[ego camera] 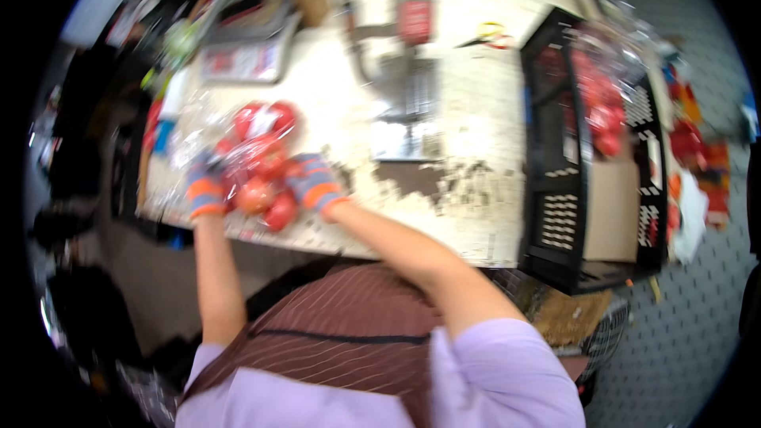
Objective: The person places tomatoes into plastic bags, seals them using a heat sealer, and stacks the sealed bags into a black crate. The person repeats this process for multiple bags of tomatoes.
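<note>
A clear plastic bag (223,125) of round red fruit (267,154) lies at the left of the worktable's near side. The fruit could be tomatoes or apples; blur leaves this unsettled. My left hand (206,187), in an orange and grey striped glove, holds the bag's left side, its fingertips partly hidden by plastic. From the right, my right hand (315,181), gloved alike, presses its fingers against the fruit.
A metal bench device (410,89) with a red part stands mid-table. Scissors (490,35) lie beyond it. On the right, a black plastic crate (550,190) holds bagged red fruit (600,95) and cardboard (612,208). A grey device (247,59) with a printed panel sits back left.
</note>
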Demonstrator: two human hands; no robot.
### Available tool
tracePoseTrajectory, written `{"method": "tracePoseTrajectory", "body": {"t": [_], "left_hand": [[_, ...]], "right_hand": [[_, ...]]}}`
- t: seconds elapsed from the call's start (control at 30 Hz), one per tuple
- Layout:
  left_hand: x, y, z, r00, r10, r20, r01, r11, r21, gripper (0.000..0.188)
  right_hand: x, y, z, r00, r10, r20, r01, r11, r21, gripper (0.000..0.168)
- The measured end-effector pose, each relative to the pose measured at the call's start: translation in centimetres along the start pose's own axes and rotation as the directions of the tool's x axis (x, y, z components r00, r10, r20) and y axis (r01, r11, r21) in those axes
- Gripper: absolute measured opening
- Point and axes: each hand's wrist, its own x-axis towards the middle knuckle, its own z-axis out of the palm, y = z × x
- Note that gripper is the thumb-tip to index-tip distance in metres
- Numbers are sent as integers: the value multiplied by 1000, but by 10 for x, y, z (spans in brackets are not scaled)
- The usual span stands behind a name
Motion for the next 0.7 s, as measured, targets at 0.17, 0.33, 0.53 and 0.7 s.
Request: {"method": "tracePoseTrajectory", "body": {"t": [0.17, 0.33, 0.53, 0.7], "left_hand": [[0, 33, 57, 948, 93, -303, -85, 996, 39, 22], [-25, -4, 90, 843, 424, -330, -49, 673, 738, 35], [-12, -15, 76, 897, 293, -330, 53, 669, 741, 46], [-87, 2, 148, 619, 610, -496, 184, 501, 846, 45]], "right_hand": [[41, -3, 6, 983, -132, -129, 97, 965, -242, 37], [-96, -112, -165, 967, -256, 7, 255, 963, -83, 43], [-174, -110, -435, 662, -249, -707, 76, 961, -267, 41], [-133, 18, -598, 503, -229, -833, -198, 908, -369, 109]]}}
